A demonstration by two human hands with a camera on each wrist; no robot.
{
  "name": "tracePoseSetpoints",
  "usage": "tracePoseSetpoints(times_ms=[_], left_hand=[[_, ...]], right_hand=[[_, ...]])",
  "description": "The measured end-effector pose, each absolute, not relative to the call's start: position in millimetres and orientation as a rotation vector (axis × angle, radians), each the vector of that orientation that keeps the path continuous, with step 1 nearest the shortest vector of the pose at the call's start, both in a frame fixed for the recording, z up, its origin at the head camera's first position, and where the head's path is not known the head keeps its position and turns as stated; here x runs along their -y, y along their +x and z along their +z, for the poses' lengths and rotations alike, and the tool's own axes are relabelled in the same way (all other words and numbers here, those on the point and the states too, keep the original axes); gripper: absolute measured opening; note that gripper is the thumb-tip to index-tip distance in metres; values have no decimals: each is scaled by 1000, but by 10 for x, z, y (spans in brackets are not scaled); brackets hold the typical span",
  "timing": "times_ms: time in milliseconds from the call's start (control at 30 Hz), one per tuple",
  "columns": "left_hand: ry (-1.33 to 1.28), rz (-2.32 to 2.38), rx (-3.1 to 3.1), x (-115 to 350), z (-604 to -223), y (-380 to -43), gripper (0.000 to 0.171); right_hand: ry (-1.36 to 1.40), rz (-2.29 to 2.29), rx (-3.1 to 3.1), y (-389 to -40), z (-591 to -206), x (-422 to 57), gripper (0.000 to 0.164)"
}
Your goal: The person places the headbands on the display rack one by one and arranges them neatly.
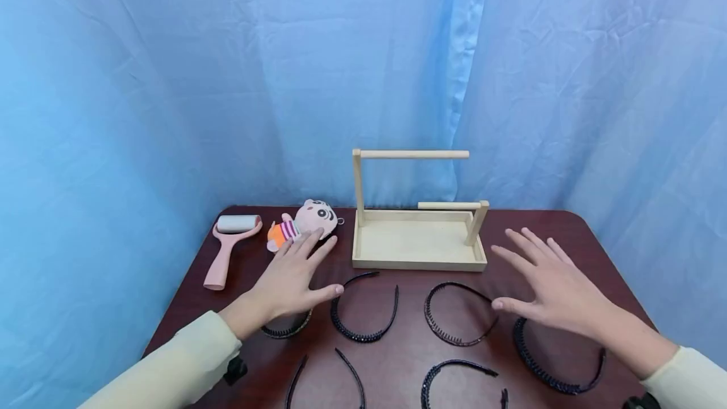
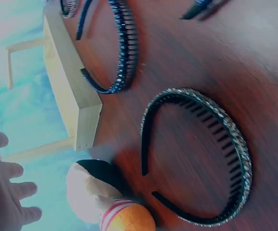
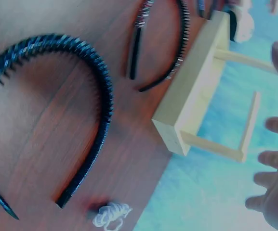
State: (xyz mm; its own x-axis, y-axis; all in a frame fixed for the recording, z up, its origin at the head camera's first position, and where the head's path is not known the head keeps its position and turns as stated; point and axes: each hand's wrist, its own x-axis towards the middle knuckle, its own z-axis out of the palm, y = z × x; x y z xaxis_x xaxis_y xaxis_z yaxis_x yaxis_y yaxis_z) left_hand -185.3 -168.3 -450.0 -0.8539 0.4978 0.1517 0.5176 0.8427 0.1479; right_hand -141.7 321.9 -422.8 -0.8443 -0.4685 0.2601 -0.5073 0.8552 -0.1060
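My left hand point(image 1: 286, 279), fingers spread, hovers over the table's left side, overlapping the feet of a plush doll point(image 1: 311, 216). Below that hand lies a glittery toothed headband point(image 2: 244, 163), partly hidden in the head view. On the right, my other hand point(image 1: 548, 286) is also spread and holds nothing. A thick black headband point(image 1: 539, 368) lies beneath its wrist, and a thin brownish headband point(image 1: 449, 338) reaches its thumb in the head view. Between the hands sits a black beaded headband point(image 1: 363, 337). Two more dark headbands lie at the front edge of view, one point(image 1: 434, 374) right of centre.
A wooden tray stand point(image 1: 420, 265) with two side posts and horizontal bars stands at the back centre. A pink lint roller point(image 1: 221, 264) lies far left. The right wrist view shows a small white coiled item point(image 3: 111, 215). Blue curtains point(image 1: 363, 68) hang behind the table.
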Motion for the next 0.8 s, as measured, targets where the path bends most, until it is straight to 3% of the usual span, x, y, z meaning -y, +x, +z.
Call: tracePoseSetpoints(times_ms=[233, 467, 800], left_hand=[[-661, -714, 2972, 1571, -4538, -2074, 77], [-494, -1384, 2915, 1402, -4810, -2294, 56], [-190, -1774, 2763, 1118, -5120, -2480, 52]], right_hand=[[688, 392, 2845, -1116, -4113, -3538, 62], [713, 498, 2872, -873, -4397, -3900, 61], [732, 841, 3182, -586, -4859, -4233, 47]])
